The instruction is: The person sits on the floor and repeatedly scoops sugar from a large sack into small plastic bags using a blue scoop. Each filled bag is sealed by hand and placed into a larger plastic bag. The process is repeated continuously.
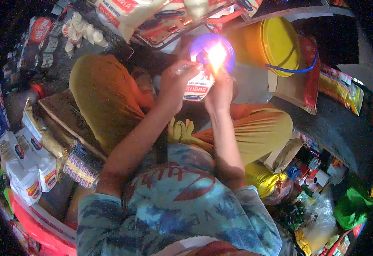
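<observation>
A small plastic packet of sugar point(199, 86) hangs between my two hands, its top edge close to a bright flame point(217, 56). My left hand point(178, 78) pinches the packet at its upper left. At its right side, my right hand point(221, 86) grips the packet, with the fingertips hidden by glare. Just beyond the hands is a round purple plastic container point(195, 44), partly washed out by the flame. What the flame burns on cannot be told. Larger sugar bags point(119, 14) lie past it, next to a metal-framed rack point(164, 43).
Filled white plastic packets point(84, 28) lie at upper left. A yellow lidded bucket point(277, 48) with a blue handle stands at upper right beside an open cardboard box point(293, 86). My crossed legs flank the hands. Packaged goods point(29, 166) and plastic bags point(352, 208) crowd both sides.
</observation>
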The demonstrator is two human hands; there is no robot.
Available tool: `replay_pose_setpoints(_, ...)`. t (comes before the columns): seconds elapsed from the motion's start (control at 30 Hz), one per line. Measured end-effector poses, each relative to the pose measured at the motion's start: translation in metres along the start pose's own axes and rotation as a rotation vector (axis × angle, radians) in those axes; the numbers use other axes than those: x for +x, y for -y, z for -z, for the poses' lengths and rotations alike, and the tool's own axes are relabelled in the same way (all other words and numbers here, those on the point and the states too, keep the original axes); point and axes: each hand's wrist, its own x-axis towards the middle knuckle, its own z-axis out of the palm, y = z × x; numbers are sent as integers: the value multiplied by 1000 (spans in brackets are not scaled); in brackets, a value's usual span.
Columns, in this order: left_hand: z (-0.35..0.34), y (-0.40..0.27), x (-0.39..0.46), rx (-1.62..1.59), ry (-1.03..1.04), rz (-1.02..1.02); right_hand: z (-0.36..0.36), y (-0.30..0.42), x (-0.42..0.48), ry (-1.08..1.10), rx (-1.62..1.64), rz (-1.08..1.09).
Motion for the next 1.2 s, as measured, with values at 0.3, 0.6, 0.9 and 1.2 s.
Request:
replay_pose_setpoints(0.3,6,-41,-42,106,239,-267,-22,37,-54,212,-807,292)
replay_pose_setpoints(0.6,-3,-17,-57,61,302,-323,-29,32,-65,58,-810,473)
replay_pose_setpoints(0.9,23,16,-37,304,142,-449,-36,26,-64,24,-811,392)
replay_pose_setpoints(1.2,72,51,-1,1240,319,-204,-200,240,-29,242,-215,1067)
